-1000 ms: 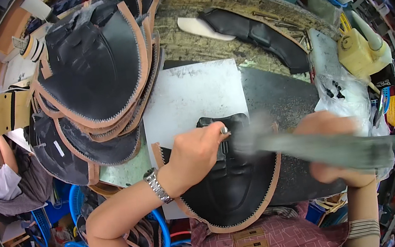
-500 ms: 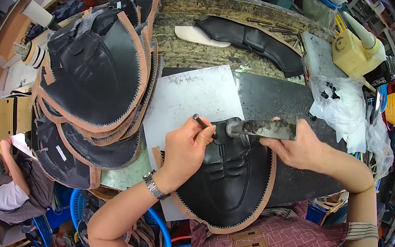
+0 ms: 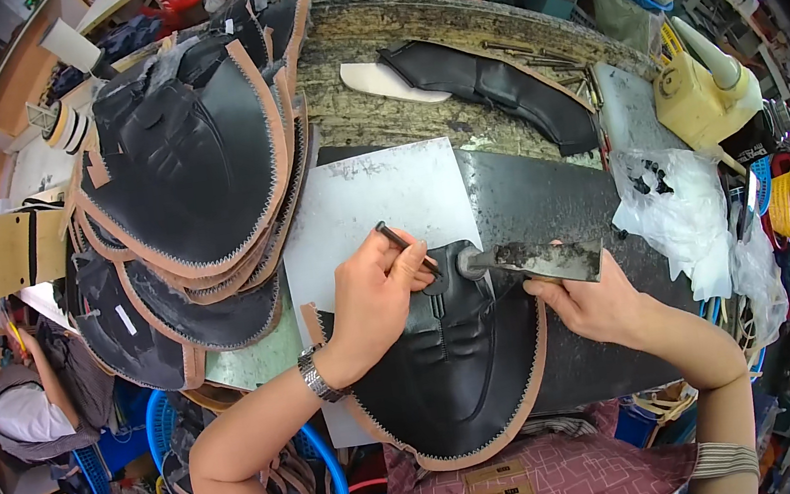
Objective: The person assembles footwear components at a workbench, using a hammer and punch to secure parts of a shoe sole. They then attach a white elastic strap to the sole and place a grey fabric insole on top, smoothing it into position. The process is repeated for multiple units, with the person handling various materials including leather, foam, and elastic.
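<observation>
A black leather piece (image 3: pixel 453 370) with a tan zigzag edge lies flat before me on a grey metal plate (image 3: pixel 378 199). My left hand (image 3: pixel 377 295) presses on the leather and pinches a thin dark punch tool (image 3: pixel 405 246), its tip on the leather's upper end. My right hand (image 3: pixel 595 305) grips a worn flat metal hammer (image 3: pixel 538 260), whose round head rests right beside the punch tip.
A stack of similar black leather pieces (image 3: pixel 187 165) fills the upper left. A long black leather strip (image 3: pixel 494 91) lies at the back. A yellow plastic jug (image 3: pixel 702 98) and a crumpled clear bag (image 3: pixel 682 207) sit to the right. A person (image 3: pixel 13 402) sits at far left.
The hammer in my right hand swung down from the right and its head now sits next to the punch. My left hand stays on the leather with the punch.
</observation>
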Available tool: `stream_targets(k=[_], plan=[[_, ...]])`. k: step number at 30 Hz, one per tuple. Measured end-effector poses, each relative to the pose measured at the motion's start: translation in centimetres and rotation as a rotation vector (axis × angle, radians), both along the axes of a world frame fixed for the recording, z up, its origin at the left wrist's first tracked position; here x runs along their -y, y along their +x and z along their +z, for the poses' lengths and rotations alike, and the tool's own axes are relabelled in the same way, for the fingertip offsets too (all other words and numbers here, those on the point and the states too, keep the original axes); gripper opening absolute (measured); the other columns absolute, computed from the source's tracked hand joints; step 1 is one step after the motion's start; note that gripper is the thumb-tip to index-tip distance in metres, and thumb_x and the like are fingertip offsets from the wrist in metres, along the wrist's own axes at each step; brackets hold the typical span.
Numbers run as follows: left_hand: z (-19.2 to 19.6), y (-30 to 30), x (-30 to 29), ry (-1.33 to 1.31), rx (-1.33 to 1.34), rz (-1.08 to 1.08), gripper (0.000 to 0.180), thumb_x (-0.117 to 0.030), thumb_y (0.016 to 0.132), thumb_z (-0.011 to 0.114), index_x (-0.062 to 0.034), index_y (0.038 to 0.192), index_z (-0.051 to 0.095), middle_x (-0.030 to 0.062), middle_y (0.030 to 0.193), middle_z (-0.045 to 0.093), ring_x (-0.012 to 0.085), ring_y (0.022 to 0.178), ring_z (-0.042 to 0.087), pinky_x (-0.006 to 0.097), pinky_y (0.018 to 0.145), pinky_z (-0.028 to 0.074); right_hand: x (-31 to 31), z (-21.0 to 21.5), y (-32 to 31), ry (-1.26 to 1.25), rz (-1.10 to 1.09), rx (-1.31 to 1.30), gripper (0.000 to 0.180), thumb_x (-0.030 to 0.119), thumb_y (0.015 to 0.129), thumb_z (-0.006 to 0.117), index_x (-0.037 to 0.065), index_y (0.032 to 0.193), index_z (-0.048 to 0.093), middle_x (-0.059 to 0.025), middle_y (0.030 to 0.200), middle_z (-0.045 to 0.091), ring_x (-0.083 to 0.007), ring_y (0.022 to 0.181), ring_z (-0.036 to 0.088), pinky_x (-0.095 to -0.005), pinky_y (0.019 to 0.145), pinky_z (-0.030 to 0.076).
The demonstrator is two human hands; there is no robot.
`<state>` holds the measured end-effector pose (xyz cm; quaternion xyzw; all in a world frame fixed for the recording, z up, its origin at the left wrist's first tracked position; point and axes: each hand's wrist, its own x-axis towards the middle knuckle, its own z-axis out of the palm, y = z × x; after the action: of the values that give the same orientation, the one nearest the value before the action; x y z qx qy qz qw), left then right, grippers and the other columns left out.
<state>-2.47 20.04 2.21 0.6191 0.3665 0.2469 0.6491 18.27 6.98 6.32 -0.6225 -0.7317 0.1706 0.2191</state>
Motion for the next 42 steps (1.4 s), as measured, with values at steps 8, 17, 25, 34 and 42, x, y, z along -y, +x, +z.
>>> stream_targets(k=[8,17,25,34,42], plan=[[-0.1,0.3,0.8,0.529,-0.125,-0.079,0.011,-0.010,0.087,0.059,0.0003,0.089,0.055,0.0091,0.070,0.063,0.0175,0.061,0.062,0.028,0.058,0.051,-0.5,2.6,0.6,0.056,0.006,-0.015,0.013,0.016,0.083,0.059,0.007,0.090,0.066,-0.0104,0.074,0.062,-0.0280,0.058,0.060,-0.0351,0.050,0.048],[-0.7,0.3,0.6,0.362,-0.057,-0.006,0.015,-0.014,0.090,0.056,0.0000,0.090,0.051,0.0112,0.068,0.063,0.0201,0.058,0.064,0.030,0.052,0.050,0.6,0.3,0.7,0.050,-0.008,-0.048,0.016,0.016,0.083,0.061,0.003,0.090,0.066,-0.0144,0.077,0.062,-0.0316,0.060,0.059,-0.0378,0.054,0.048],[0.1,0.2,0.9,0.241,-0.093,-0.068,0.012,-0.010,0.093,0.052,0.0015,0.090,0.054,0.0092,0.077,0.066,0.0123,0.069,0.064,0.025,0.062,0.052,1.0,0.6,0.8,-0.038,-0.041,0.004,0.012,0.014,0.080,0.064,0.006,0.087,0.068,-0.0129,0.070,0.063,-0.0322,0.060,0.060,-0.0386,0.056,0.049],[-0.9,-0.3,1.3,1.024,-0.137,-0.091,0.017,-0.014,0.084,0.060,-0.0016,0.083,0.049,0.0101,0.056,0.052,0.0244,0.051,0.056,0.033,0.044,0.044,0.9,2.5,0.3,0.169,0.101,0.050,0.015,0.005,0.071,0.066,0.003,0.085,0.063,-0.0093,0.076,0.063,-0.0262,0.056,0.060,-0.0311,0.053,0.048],[8.9,-2.4,-12.7,0.907,-0.193,0.616,0.022,-0.019,0.087,0.058,-0.0005,0.076,0.058,0.0086,0.063,0.058,0.0128,0.057,0.052,0.028,0.055,0.042,0.4,-1.3,-1.6,-0.233,0.030,0.060,0.041,0.027,0.066,0.078,0.009,0.092,0.051,-0.0091,0.091,0.063,-0.0283,0.067,0.063,-0.0373,0.058,0.050]])
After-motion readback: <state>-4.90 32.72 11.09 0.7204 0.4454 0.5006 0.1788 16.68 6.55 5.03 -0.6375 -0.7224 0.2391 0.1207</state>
